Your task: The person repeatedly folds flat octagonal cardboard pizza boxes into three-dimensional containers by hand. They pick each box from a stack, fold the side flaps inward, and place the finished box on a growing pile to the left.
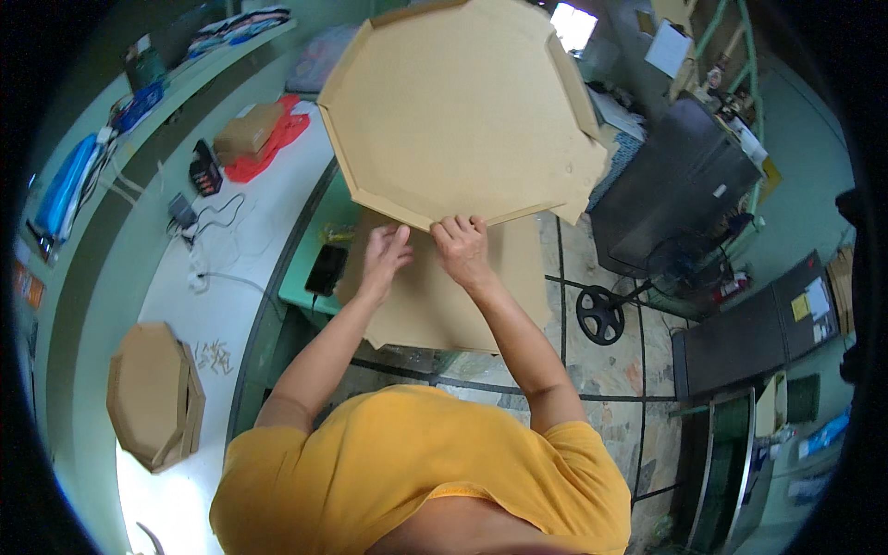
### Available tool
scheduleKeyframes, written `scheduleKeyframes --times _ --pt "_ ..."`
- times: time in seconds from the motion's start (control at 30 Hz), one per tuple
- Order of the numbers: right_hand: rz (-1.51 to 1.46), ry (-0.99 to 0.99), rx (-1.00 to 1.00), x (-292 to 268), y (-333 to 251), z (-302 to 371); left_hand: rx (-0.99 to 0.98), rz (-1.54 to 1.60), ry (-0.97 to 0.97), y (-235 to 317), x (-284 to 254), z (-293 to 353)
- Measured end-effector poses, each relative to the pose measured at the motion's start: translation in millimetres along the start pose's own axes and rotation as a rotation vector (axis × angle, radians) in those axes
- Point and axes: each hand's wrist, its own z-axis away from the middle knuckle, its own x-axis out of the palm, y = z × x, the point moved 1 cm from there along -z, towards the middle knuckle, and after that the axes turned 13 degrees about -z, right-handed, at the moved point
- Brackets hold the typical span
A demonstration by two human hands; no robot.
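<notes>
A large octagonal cardboard box piece [462,111] with narrow folded-up walls is held up in front of me, tilted. My right hand [461,248] grips its near wall, fingers curled over the edge. Just left of that, my left hand [385,259] is at the same edge with its fingers apart; whether it touches the cardboard is hard to tell. The wall at the lower right looks unfolded, with a flap [585,176] sticking out. Beneath both hands lies a flat cardboard sheet [444,301], partly covered by my arms.
A dark phone [326,270] lies on the green table [301,277]. On the white counter [199,319] at left are smaller octagonal boxes [153,393], scattered cardboard scraps [215,357], cables and a brown parcel [248,132] on red cloth. A fan [601,314] and dark cabinet [671,185] stand right.
</notes>
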Motion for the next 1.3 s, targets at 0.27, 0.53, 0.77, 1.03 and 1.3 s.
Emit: scheduleKeyframes --times 0.27,0.53,0.77,1.03,1.3 --pt "0.037 0.474 0.116 -112.6 -9.3 -23.3 0.113 0.024 0.140 29.2 -122.5 -33.3" --pt "-1.370 0.369 0.936 -93.7 8.6 -18.7 0.211 -0.330 0.099 52.4 -200.4 11.8" --pt "-1.454 0.292 1.155 -0.8 -69.2 -35.6 -0.023 -0.513 0.400 21.1 -295.2 34.1" --pt "-1.552 0.176 1.326 116.7 -146.4 -37.9 -0.038 0.428 0.247 -0.1 -423.2 99.1" --pt "-1.520 0.105 1.376 172.5 -202.5 -48.8 0.042 0.220 0.408 -36.6 -506.1 136.6"
